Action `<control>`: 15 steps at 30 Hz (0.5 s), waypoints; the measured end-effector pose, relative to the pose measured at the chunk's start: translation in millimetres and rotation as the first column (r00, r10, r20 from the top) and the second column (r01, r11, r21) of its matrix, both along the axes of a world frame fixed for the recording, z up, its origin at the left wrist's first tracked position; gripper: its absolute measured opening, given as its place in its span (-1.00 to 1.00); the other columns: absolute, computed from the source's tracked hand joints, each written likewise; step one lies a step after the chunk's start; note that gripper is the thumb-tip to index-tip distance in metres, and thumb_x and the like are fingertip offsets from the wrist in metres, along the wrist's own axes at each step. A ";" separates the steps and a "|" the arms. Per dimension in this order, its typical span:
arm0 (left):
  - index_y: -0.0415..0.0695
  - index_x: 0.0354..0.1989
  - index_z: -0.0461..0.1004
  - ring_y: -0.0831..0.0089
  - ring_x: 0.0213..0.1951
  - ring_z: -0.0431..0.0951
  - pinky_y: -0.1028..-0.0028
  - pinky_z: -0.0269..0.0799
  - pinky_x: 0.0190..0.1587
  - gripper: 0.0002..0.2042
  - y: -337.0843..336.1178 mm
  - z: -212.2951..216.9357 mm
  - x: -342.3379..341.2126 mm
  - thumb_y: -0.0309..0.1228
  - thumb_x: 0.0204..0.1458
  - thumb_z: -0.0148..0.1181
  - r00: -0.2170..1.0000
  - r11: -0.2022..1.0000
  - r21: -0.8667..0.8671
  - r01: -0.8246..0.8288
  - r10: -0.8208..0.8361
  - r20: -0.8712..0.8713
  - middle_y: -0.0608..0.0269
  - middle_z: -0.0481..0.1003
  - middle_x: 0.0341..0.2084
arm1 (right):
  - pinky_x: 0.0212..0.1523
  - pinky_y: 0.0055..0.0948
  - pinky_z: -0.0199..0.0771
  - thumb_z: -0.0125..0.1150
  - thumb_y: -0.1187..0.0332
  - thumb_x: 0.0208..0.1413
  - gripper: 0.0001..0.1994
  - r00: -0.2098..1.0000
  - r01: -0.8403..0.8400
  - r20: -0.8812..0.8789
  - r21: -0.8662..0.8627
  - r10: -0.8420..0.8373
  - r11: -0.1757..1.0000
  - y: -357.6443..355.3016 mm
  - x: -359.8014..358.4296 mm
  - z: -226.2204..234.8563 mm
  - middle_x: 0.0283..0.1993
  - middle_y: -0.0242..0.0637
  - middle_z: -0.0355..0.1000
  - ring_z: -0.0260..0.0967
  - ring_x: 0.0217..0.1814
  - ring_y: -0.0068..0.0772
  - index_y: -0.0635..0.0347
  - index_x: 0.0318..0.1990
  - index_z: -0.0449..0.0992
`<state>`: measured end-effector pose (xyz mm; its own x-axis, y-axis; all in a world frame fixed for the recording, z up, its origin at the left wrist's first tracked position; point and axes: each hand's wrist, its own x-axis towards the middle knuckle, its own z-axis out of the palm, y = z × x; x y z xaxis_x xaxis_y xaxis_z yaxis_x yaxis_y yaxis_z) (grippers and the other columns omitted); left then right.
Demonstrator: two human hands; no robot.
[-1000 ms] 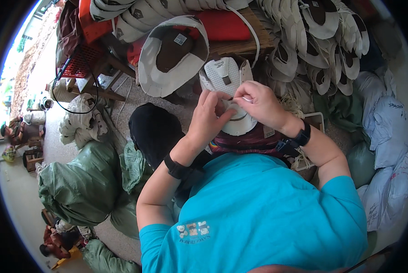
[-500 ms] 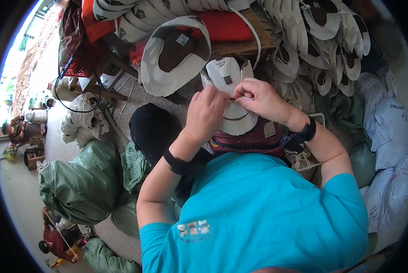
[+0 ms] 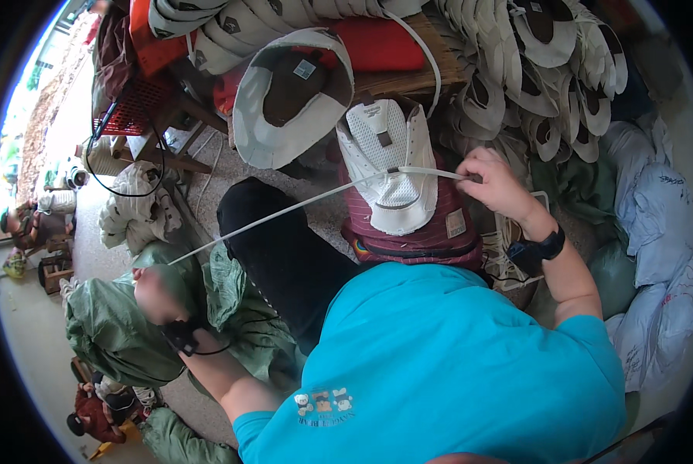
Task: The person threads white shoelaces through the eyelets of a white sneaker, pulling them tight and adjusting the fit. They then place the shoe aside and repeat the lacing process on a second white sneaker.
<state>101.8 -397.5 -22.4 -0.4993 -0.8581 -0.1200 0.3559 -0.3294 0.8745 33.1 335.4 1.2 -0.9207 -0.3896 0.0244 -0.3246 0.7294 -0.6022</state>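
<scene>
A white mesh shoe upper lies on a maroon striped bag in front of me. A flat white shoelace passes through the upper near its middle and is stretched out to both sides. Far out to the left, my left hand, smeared by motion, is closed at the lace's long end. My right hand pinches the shorter end just right of the upper. Its fingertips are partly hidden behind the knuckles.
A larger curved off-white upper leans by a wooden bench bearing stacked uppers. More uppers hang at the far right. Green sacks lie left, white sacks right. My black-clad leg is beneath the lace.
My hands have parted from close together over the upper. The left swung far out left and down, drawing the lace long; the right moved a little to the right.
</scene>
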 end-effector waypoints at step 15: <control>-0.28 0.07 0.42 0.51 -0.24 0.58 0.50 0.50 -0.11 -0.75 419.1 17.5 -78.9 -0.40 0.35 0.02 0.417 0.403 -0.125 0.906 -0.902 0.113 0.16 0.59 -0.20 | -0.14 -0.41 0.49 -0.18 0.67 0.19 -0.60 0.318 0.789 0.944 -0.317 -0.092 -0.527 293.1 43.8 -210.9 0.00 -0.02 0.42 0.44 -0.15 -0.24 0.46 0.19 0.28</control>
